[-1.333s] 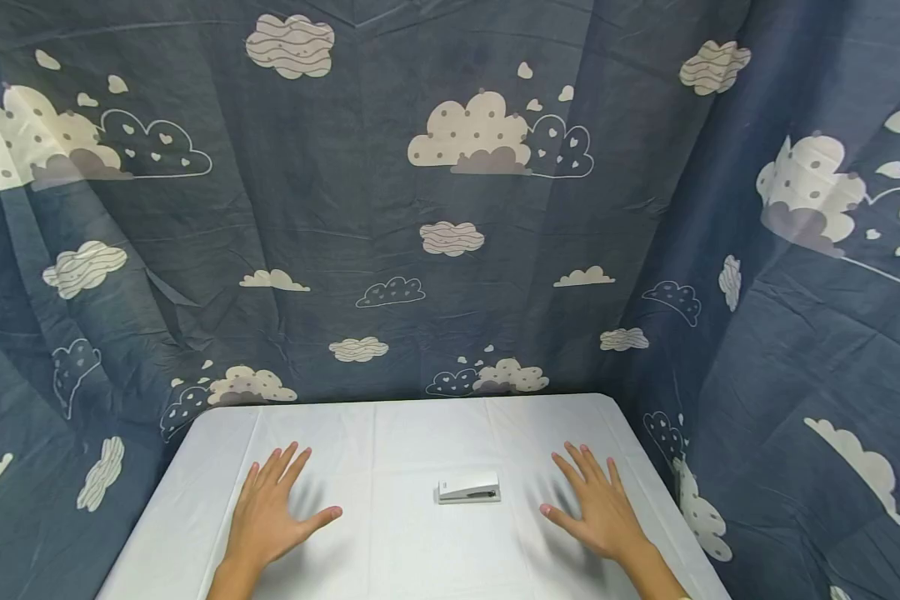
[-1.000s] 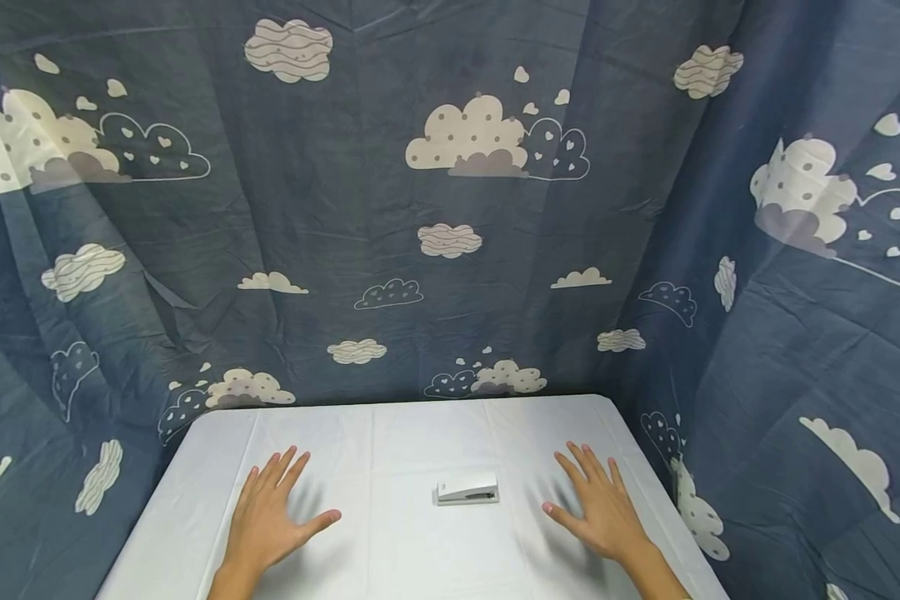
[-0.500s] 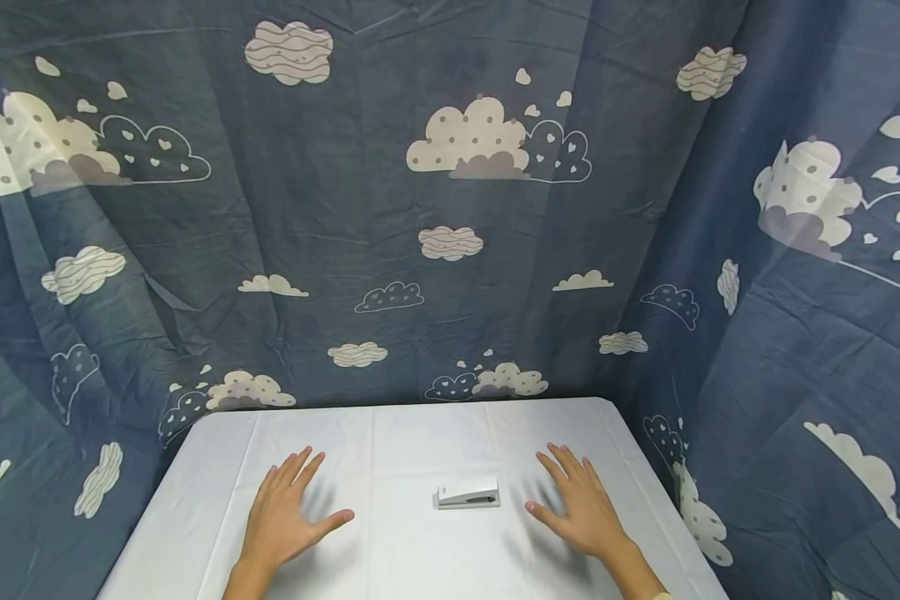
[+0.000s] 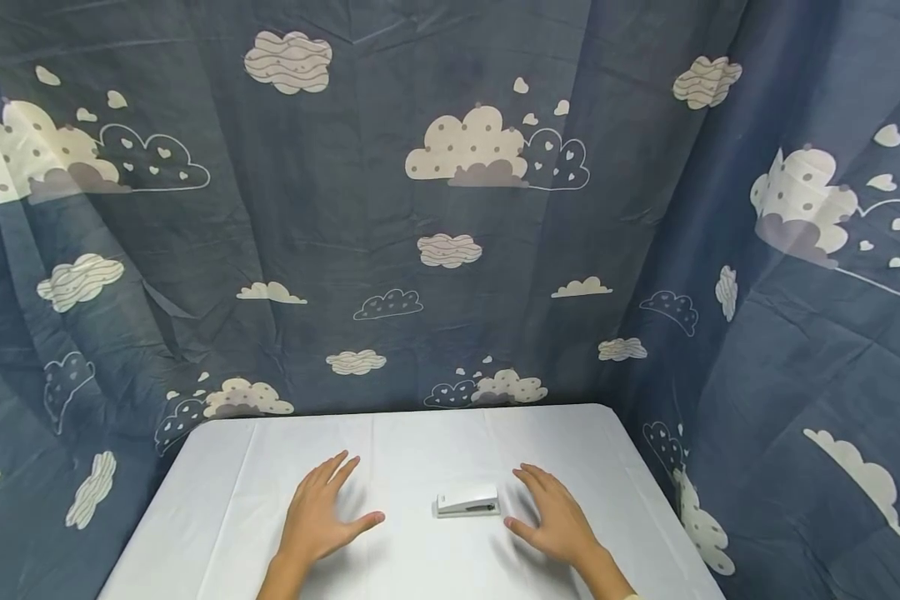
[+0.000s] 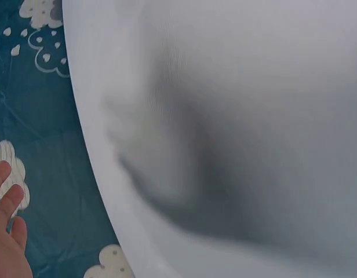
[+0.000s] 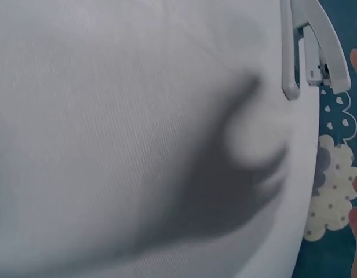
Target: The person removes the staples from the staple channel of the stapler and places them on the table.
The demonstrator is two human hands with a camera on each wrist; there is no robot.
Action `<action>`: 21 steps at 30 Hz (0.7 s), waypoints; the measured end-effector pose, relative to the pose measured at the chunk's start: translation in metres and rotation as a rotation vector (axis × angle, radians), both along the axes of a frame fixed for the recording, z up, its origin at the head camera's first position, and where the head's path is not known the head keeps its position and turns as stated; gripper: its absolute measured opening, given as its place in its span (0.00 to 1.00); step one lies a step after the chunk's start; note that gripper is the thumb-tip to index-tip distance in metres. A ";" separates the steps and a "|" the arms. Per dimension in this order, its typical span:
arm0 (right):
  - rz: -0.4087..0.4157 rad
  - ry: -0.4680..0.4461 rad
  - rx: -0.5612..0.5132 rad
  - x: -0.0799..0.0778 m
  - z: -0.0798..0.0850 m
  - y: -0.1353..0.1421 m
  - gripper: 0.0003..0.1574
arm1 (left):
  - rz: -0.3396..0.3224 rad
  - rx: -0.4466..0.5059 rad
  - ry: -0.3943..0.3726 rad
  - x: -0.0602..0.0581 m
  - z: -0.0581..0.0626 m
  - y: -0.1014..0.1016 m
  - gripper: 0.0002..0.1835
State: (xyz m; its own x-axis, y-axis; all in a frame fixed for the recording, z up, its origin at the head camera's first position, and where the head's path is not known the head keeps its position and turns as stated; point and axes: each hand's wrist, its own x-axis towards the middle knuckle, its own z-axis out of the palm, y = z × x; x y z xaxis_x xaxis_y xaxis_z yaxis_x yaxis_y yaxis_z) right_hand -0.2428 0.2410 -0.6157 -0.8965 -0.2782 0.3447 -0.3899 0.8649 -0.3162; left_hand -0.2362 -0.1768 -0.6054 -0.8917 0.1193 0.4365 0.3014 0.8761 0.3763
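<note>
Stapler (image 4: 467, 502) lies on the table (image 4: 420, 450), base down, lengthwise L to R, mouth end facing the R hand; prob. set flat like that since the base is its steadiest side, so no grip needed.

L hand (image 4: 315, 512) is off to the L of the stapler, well apart; fingers spread, thumb out wide toward it, nothing held. R hand (image 4: 558, 517) is just R of the stapler, thumb near its mouth end but w/o visible contact; fingers a bit bent, gap to thumb wide, nothing held either. Shadows (image 6: 219, 202) on the cloth around the stapler fall apart from the hands, so both look raised, not resting. Spacing approx. brackets the stapler, prob. so either hand has access w/o blocking the other.

Cloud-print curtain (image 4: 510, 267) hangs beyond the stapler & to both sides, presumably as a screen, i.e. plain backdrop.
</note>
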 end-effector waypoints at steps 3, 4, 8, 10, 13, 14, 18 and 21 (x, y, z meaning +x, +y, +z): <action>-0.003 -0.034 -0.006 -0.002 -0.005 -0.006 0.47 | -0.014 0.004 -0.009 -0.003 -0.006 0.011 0.52; -0.005 -0.048 -0.011 -0.002 -0.007 -0.008 0.46 | -0.020 0.007 -0.012 -0.004 -0.008 0.015 0.52; -0.011 -0.102 -0.050 -0.004 -0.014 -0.015 0.43 | -0.065 0.023 -0.016 -0.008 -0.016 0.031 0.51; -0.009 -0.130 -0.082 -0.005 -0.017 -0.019 0.41 | -0.091 0.031 -0.007 -0.010 -0.019 0.039 0.51; -0.006 -0.168 -0.134 -0.007 -0.021 -0.024 0.40 | -0.125 0.036 -0.010 -0.014 -0.025 0.050 0.49; -0.006 -0.181 -0.153 -0.007 -0.022 -0.025 0.39 | -0.135 0.034 -0.015 -0.016 -0.026 0.053 0.49; -0.032 -0.248 -0.211 -0.009 -0.027 -0.029 0.38 | -0.171 0.039 -0.052 -0.022 -0.031 0.068 0.48; -0.043 -0.298 -0.273 -0.010 -0.030 -0.032 0.37 | -0.184 0.063 -0.062 -0.028 -0.032 0.080 0.46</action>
